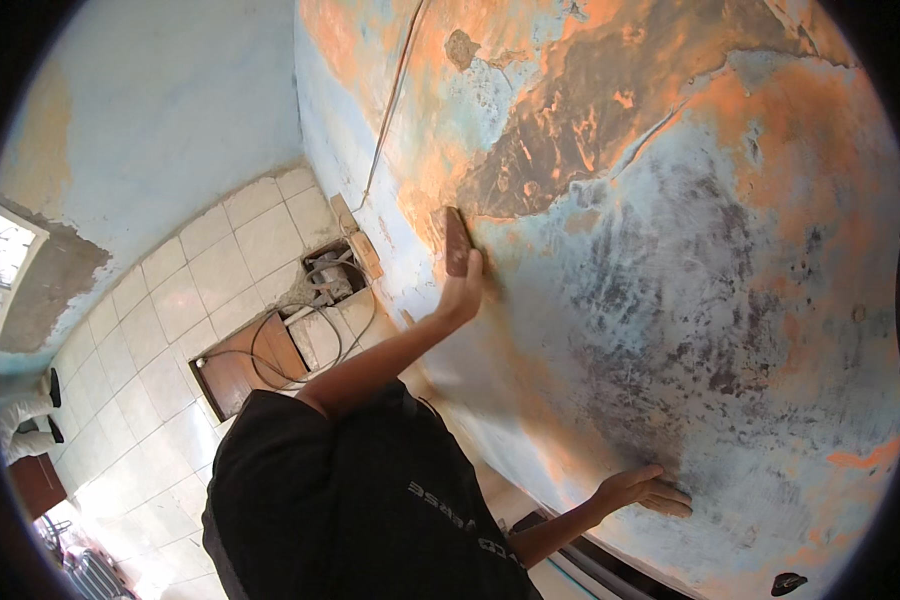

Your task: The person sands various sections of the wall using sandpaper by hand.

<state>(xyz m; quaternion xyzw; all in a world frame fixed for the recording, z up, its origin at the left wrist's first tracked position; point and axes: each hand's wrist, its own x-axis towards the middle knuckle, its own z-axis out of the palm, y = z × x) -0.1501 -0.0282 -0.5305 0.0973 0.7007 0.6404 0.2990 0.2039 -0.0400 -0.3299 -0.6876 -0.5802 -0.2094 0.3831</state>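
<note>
Brown rectangular block (pixel 457 243), head view: clasped in the left hand (pixel 463 290) against the wall (pixel 530 290), just beside the lower-left tip of the bare plaster patch (pixel 555 130). Right hand (pixel 645 490), unclenched, rests well below that patch. Flat, even pressure should work best.

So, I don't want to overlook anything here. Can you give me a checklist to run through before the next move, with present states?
1. Left hand grips the brown block: ok, held near its lower end.
2. Block's face flush against the wall: cannot tell, its underside is hidden.
3. Right hand free of tools: ok, none visible, fingers extended at the wall.
4. Cable on the wall clear of the block: ok, it runs apart, to the left.
5. Floor opening covered: not ok, it lies open.
6. Wall surface even: not ok, a dark patch has a ragged edge.
</note>
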